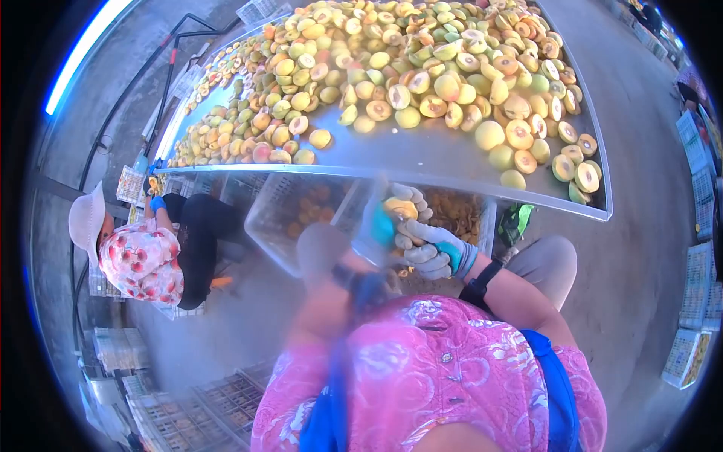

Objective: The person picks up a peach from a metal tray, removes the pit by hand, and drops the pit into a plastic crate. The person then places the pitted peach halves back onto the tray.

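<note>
Both hands meet just past the front edge of a metal table [437, 151] heaped with yellow-green halved and whole fruit. My left hand [388, 218], in a grey and teal glove, has its fingers curled round a yellow fruit piece [401, 208]; a smear in the picture blurs part of it. My right hand [437, 252], gloved the same way, is closed against the left one at the fruit. Whatever sits between its fingers is hidden. Below the hands, a crate [486, 226] holds brownish-orange pieces, and a plastic crate [275, 226] with more pieces stands to the left.
At the left a co-worker [143, 256] in a white hat and blue gloves sits by the table. Stacked crates [694, 279] line the right side, and more crates [203, 407] stand at the lower left. A green bag [515, 224] lies under the table's edge.
</note>
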### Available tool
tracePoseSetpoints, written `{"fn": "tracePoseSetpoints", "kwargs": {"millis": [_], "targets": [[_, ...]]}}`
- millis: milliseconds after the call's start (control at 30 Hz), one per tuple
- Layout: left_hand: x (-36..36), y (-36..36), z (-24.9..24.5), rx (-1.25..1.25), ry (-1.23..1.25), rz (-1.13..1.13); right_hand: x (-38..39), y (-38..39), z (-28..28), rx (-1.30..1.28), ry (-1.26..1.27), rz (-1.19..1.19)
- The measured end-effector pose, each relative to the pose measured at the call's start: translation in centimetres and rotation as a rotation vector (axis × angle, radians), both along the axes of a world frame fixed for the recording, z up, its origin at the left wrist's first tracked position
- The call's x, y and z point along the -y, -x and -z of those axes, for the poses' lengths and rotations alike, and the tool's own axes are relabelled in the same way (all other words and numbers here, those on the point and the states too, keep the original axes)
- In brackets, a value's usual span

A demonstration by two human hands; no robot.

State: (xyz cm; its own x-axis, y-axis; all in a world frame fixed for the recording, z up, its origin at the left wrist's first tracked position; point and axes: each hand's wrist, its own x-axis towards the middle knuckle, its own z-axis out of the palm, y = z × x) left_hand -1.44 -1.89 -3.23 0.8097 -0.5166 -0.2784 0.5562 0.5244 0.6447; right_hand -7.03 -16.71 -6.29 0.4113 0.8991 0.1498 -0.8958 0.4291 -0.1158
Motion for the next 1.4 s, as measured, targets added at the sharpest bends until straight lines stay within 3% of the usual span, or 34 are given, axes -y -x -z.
{"fn": "tracePoseSetpoints", "kwargs": {"millis": [33,133,167,200,233,267,300,333,367,400,567,667,733,767,833,900,967,1167,1267,1367,1400], "targets": [[0.0,0.0,0.0,0.005,0.0,-0.007,-0.1,0.1,-0.3,-0.015,0.059,0.045],[-0.7,-0.3,0.7,-0.031,-0.114,-0.151,-0.6,0.5,-0.8,0.018,-0.104,0.04],[-1.6,-0.8,1.2,0.242,-0.305,-0.317,-0.8,0.6,-1.1,0.028,-0.215,0.043],[-2.7,-1.5,1.8,0.515,-0.496,-0.477,-1.4,0.3,-1.2,-0.002,-0.531,-0.072],[-5.7,-3.5,2.5,0.3,-0.068,-0.415,-1.1,0.5,-1.3,0.0,-0.535,-0.073],[-9.0,-5.7,2.6,0.08,0.356,-0.336,-0.4,0.9,-1.5,-0.016,-0.075,0.084],[-9.8,-5.8,-0.3,0.096,0.002,-0.502,0.2,1.4,-1.6,-0.035,0.385,0.241],[-12.6,-6.9,0.2,0.338,-0.639,-0.564,0.4,1.6,-1.3,-0.062,0.438,0.238],[-12.1,-6.9,-3.2,0.33,-0.796,-0.593,0.3,1.6,-0.9,-0.066,0.433,0.237],[-13.0,-8.1,-3.2,0.447,-0.945,-0.6,0.3,1.6,-0.5,-0.042,0.446,0.245],[-12.7,-18.1,0.0,0.946,-1.284,-0.438,0.2,0.6,0.0,-0.052,0.583,0.263],[-11.7,-25.6,4.5,0.992,-1.278,-0.36,-0.1,0.4,1.4,-0.047,0.503,0.256],[-10.5,-29.0,6.8,0.692,-1.256,-0.168,-0.1,0.1,0.4,-0.056,0.516,0.256],[-8.8,-28.3,5.7,0.693,-1.253,-0.165,-0.1,0.1,0.1,-0.068,0.525,0.253],[-4.5,-25.3,1.5,0.276,-1.043,-0.354,0.1,0.1,0.4,-0.045,0.55,0.272],[-4.2,-25.5,2.7,0.385,-1.132,-0.258,0.3,0.1,-1.5,-0.017,0.571,0.308],[-4.9,-27.6,6.9,0.672,-1.287,-0.303,0.1,-0.1,-1.3,0.028,0.569,0.354],[-4.7,-21.6,2.9,0.523,-0.989,-0.238,0.4,0.1,-2.7,0.066,0.662,0.46],[-3.0,-15.3,-1.6,0.487,-0.603,-0.187,0.6,0.4,-4.0,-0.04,0.583,0.451],[-2.1,-13.9,1.1,0.511,-0.411,-0.313,0.8,0.6,-3.7,0.012,0.549,0.454],[-1.4,-12.8,2.4,0.619,-0.471,-0.425,0.8,0.4,-2.6,0.025,0.588,0.46]]}}
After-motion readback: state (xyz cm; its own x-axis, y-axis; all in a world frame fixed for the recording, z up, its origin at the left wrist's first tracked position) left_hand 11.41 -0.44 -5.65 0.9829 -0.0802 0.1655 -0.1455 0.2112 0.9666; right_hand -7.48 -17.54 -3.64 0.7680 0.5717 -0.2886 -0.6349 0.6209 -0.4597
